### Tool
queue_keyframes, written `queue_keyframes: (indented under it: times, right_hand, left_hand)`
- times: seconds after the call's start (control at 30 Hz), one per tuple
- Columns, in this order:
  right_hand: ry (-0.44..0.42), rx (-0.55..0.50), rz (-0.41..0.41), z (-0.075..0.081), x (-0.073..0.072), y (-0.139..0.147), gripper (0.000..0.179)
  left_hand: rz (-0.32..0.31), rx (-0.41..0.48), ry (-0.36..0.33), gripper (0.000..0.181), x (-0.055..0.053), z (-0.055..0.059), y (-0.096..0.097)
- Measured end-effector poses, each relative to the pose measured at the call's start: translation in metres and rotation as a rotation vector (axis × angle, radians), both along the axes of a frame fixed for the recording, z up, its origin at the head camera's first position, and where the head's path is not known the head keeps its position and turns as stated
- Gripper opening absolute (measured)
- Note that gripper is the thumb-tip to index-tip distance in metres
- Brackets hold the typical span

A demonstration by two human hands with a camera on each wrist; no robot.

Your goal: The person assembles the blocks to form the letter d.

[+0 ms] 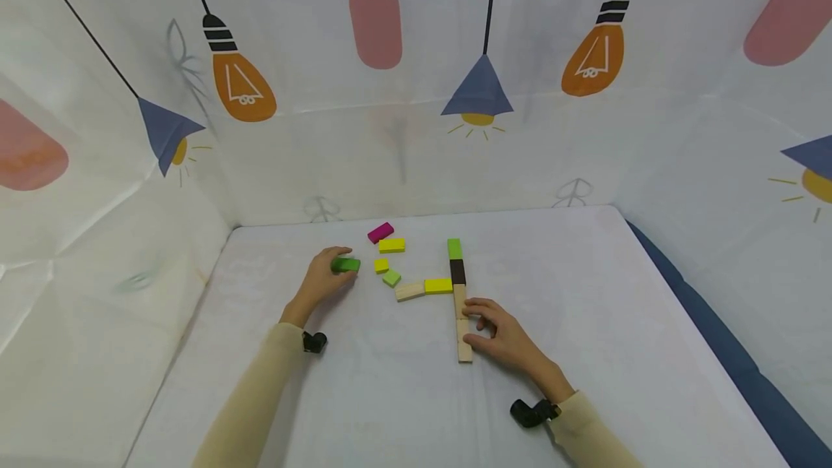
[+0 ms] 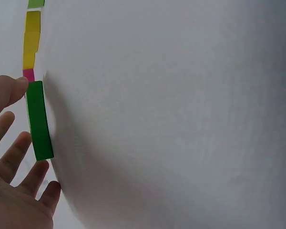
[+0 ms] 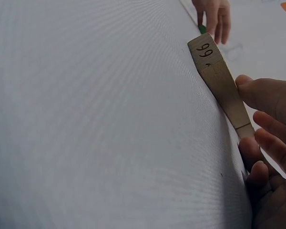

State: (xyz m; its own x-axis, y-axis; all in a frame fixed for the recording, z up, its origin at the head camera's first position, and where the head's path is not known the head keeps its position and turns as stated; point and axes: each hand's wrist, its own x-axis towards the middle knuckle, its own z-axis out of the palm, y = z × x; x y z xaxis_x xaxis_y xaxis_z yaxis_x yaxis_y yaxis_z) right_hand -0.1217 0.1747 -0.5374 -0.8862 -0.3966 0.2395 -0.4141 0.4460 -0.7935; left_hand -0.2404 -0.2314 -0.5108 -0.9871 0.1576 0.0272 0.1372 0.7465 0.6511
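Observation:
My left hand [image 1: 320,277] pinches a dark green block [image 2: 39,121] at the left of the loose blocks, its thumb at one end of the block. On the right, my right hand [image 1: 510,340] rests against two plain wooden blocks [image 1: 461,323] laid end to end, thumb and fingertips touching their edge. One is marked 66 in the right wrist view. Above them, a dark brown block [image 1: 458,272] and a light green block [image 1: 454,248] continue the column. A yellow block [image 1: 438,286] meets its left side, followed by a slightly angled plain wooden block [image 1: 410,291].
Between the hands lie a small light green block [image 1: 391,278], a small yellow block [image 1: 381,266], a longer yellow block [image 1: 392,245] and a magenta block [image 1: 380,232]. A white cloth [image 1: 390,396] covers the table. Behind it hangs a lamp-patterned sheet [image 1: 429,157].

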Motion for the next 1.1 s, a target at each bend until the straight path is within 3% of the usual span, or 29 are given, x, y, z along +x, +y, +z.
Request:
queue_keyframes:
  times: [0.3, 0.7, 1.1]
  right_hand:
    - [-0.006, 0.001, 0.001, -0.0015, -0.001, 0.0002, 0.046]
    - [-0.013, -0.001, 0.001, -0.0016, -0.0011, 0.0004, 0.046]
    - [0.043, -0.017, 0.023, -0.0023, -0.0012, 0.0014, 0.046]
  left_hand:
    - [0.023, -0.002, -0.035, 0.054, 0.0011, -0.001, 0.0022]
    - [0.028, -0.062, -0.001, 0.047, 0.0037, 0.0012, 0.0091]
    - [0.046, -0.082, 0.002, 0.044, 0.0045, 0.001, 0.0091]
